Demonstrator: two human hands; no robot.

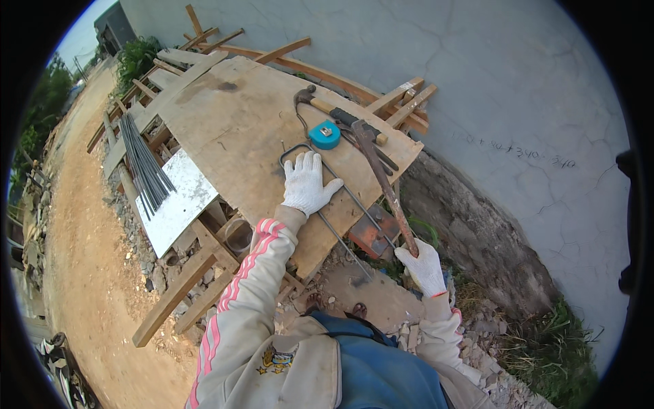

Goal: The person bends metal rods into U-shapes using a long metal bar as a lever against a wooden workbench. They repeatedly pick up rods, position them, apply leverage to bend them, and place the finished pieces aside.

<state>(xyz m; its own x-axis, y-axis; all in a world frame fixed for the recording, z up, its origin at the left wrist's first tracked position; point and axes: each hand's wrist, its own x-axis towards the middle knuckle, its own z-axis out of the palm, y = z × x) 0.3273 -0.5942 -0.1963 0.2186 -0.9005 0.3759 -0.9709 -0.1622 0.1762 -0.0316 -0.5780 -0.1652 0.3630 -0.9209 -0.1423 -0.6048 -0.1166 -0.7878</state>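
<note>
My left hand (306, 184), in a white knitted glove, lies flat with fingers stretched on a thin steel rod (355, 202) bent into a U. The bend rests on a plywood board (218, 136), and both legs stick out past its near edge. In my gloved right hand (422, 266) is the lower end of a rusty iron bar (383, 178), slanting up onto the board's right side. Beyond my left hand sit a teal tape measure (324, 135) and a claw hammer (334, 112). A pair of dark-handled pliers or cutters (385, 158) is partly hidden under the bar.
Straight steel rods (146, 167) lie in a bundle over a white sheet (178, 198) at the left. Wooden beams (174, 296) jut out below the board. A grey wall (477, 82) rises behind it. Red bricks (375, 232) and rubble sit near my feet.
</note>
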